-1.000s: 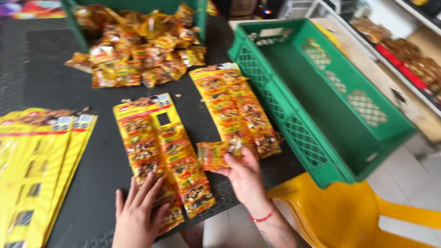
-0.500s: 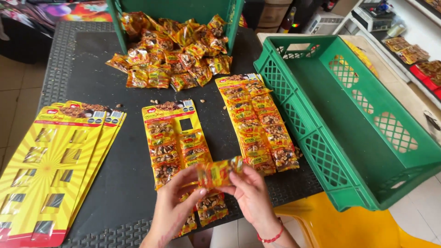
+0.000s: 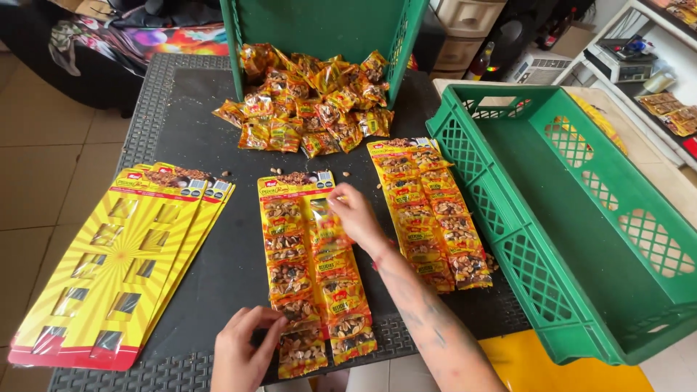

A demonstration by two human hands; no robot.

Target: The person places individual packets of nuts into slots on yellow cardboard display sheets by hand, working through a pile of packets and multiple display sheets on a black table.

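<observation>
Pressing a snack packet [image 3: 324,215] into the top of the right column, your right hand [image 3: 353,215] has its fingers pinched on it near the head of the middle card [image 3: 308,272]; the packet sits tilted against the card, not yet flat, which looks like the moment of seating it in its slot. Your left hand [image 3: 243,348] is down at the near edge of the table [image 3: 239,265], fingers curled and bearing on the card's lower left corner; a fair guess is that it pins the card so it won't slide while the other hand pushes; whether it grips anything I cannot tell.

The card lies lengthwise in the middle of the table, both columns already filled below the packet. A finished card [image 3: 428,210] rests just to its right, close to the table's right edge and the green crate [image 3: 581,239], handy for dropping in; the crate's floor shows bare where you can see it. The stack of empty yellow cards [image 3: 120,265] waits at the left edge, slots open. The heap of loose packets [image 3: 312,101] spills from a second green crate [image 3: 319,33] at the far edge, within reach.

Your forearm covers part of the gap between the two filled cards; the far crate is cut off at the top; the near corner of the crate is out of frame; a few loose nuts or crumbs dot the table, too small to tell.
</observation>
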